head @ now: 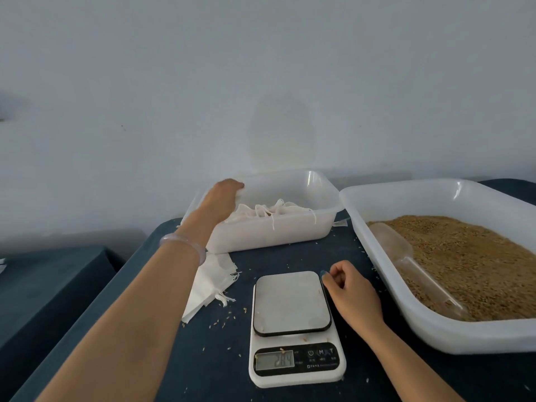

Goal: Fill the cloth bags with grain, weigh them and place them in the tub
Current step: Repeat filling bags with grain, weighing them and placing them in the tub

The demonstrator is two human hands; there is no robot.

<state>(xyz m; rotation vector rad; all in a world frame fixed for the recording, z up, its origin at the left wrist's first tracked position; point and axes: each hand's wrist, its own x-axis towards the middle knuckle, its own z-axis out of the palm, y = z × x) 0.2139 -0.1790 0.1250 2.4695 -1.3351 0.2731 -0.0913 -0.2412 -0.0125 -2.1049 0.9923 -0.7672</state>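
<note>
Hard-to-see stuff first. The left hand (pixel 224 195) goes over the far left corner of the tub (pixel 290 236), and its fingers drop behind the rim, so I can't tell if they're gripping anything or just hanging loose. Only the back of the hand and the knuckles show. The filled cloth bags (pixel 278 211) lie in a white heap in the tub, partly behind the frosted near wall, with drawstrings trailing over the edge. I can't count them. The scale (pixel 293 329) sits near the middle with a bare platform, and its display is lit but too blurry to read for sure. The big tray (pixel 435 335) on the right is cut off by the frame edge. The grain (pixel 470 256) fills it, and a see-through scoop (pixel 406 262) lies in it along the left wall, pretty faint against the plastic.

On to the arms. The left arm stretches long from the near left up to the far tub, with a pale bracelet (pixel 182 242) on the wrist. It passes over a stack of flat empty bags (pixel 208 285) lying on the dark table (pixel 290 256) just left of the scale. The right hand (pixel 351 288) sits just beside the platform's far right corner, fingers loosely curled, nothing in it. A few loose kernels (pixel 223 323) are scattered on the cloth near the scale.
</note>
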